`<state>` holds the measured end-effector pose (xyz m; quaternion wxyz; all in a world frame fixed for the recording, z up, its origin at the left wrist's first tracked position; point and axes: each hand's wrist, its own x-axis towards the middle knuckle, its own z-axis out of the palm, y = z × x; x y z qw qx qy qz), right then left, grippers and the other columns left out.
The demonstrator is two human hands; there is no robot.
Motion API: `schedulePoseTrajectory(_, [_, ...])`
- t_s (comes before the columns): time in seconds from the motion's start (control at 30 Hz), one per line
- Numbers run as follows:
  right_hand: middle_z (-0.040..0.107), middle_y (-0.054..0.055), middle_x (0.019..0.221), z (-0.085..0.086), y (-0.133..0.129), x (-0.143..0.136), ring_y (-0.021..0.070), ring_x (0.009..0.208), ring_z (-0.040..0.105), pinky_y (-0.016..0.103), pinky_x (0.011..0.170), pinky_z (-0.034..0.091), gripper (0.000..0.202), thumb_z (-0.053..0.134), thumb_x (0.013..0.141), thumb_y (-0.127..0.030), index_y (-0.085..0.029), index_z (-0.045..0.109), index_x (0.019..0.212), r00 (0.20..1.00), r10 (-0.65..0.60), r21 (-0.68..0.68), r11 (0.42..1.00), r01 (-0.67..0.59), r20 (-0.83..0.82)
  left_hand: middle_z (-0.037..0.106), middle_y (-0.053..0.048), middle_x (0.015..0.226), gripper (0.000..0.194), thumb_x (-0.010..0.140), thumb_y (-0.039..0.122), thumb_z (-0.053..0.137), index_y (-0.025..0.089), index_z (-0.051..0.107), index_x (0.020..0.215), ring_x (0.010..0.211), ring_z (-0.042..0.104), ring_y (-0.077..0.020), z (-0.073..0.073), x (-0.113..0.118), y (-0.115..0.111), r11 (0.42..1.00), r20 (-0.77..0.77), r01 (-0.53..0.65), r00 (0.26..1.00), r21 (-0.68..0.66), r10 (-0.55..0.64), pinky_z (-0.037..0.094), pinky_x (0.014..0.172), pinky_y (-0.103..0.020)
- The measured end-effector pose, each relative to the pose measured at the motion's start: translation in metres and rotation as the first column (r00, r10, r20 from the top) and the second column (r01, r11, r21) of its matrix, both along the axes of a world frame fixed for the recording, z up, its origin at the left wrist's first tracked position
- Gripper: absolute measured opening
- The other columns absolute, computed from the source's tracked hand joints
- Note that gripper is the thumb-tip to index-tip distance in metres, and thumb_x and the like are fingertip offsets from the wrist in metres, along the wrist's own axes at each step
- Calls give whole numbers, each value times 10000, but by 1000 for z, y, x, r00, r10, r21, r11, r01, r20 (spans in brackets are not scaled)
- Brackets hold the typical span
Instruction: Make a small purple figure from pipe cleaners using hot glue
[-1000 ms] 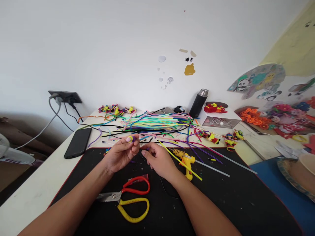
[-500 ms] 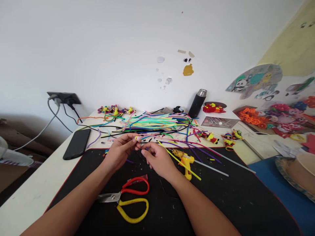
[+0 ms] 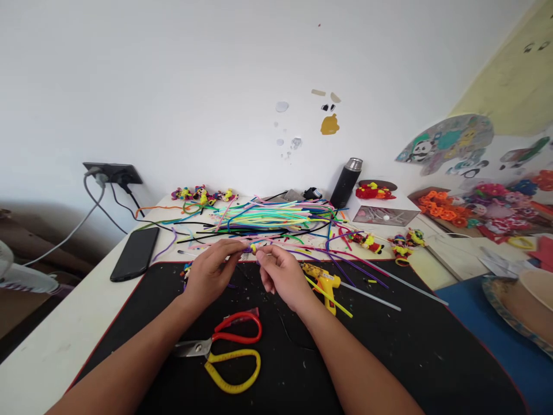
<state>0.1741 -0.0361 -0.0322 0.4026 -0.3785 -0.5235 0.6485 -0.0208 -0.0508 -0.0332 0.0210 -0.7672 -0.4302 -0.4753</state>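
Note:
Between my two hands is a small yellow and purple pipe-cleaner piece [image 3: 253, 248], mostly covered by the fingertips. My left hand [image 3: 216, 266] pinches its left side, thumb against fingers. From the other side my right hand [image 3: 280, 271] grips it with thumb and forefinger, the other fingers curled. Below the hands, scissors [image 3: 233, 351] with one red and one yellow handle lie on the black mat [image 3: 367, 357]. Just right of my right hand lies a yellow glue gun [image 3: 326, 282] with a clear glue stick in it. A yellow pipe cleaner [image 3: 334, 302] crosses the gun.
A heap of coloured pipe cleaners [image 3: 268, 216] lies along the wall. A black phone [image 3: 135, 253] rests at the left. Behind stand a black flask [image 3: 347, 183] and a white box [image 3: 382, 213]. Small pipe-cleaner figures [image 3: 401, 246] lie at the right, others [image 3: 203, 195] at the back left.
Both hands have shifted slightly to the right. My left hand has turned so its back shows more, and the yellow and purple piece now shows between the fingertips.

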Motion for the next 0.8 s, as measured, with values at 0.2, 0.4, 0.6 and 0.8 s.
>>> schedulePoseTrajectory(0.2, [544,-88,530,-3,1,-1,82,369,455,183,345,310,479,675,878,-672,-203,598,935,998,13,-20,1000,-14,-57,801,-90,1087,220,1012,113,581,206,725,1150,1006,755,-188,-5,-3,0,996,-116,60,992,70,-51,599,909,-302])
schedulePoseTrajectory(0.4, [546,-87,532,-4,1,-1,84,376,458,185,349,313,437,706,859,-624,-204,612,934,1000,-10,-11,1000,10,-13,800,-88,1118,225,1019,161,573,219,734,1165,1033,753,-202,-9,0,-1,996,-54,78,995,-42,-80,591,931,-322])
schedulePoseTrajectory(0.6, [535,-89,540,-4,1,0,87,390,452,194,371,318,375,691,880,-550,-199,633,999,999,-35,30,999,34,3,792,-72,1020,253,1003,372,610,209,748,1137,826,742,-193,5,4,1,885,360,156,933,-438,14,602,764,-308])
schedulePoseTrajectory(0.8, [532,-81,575,-8,0,-1,99,420,477,218,418,371,291,660,930,-455,-197,653,1064,993,-80,147,987,68,81,796,-55,932,349,866,502,758,210,780,1056,798,702,-209,9,4,2,739,455,303,890,-601,6,561,693,-300])
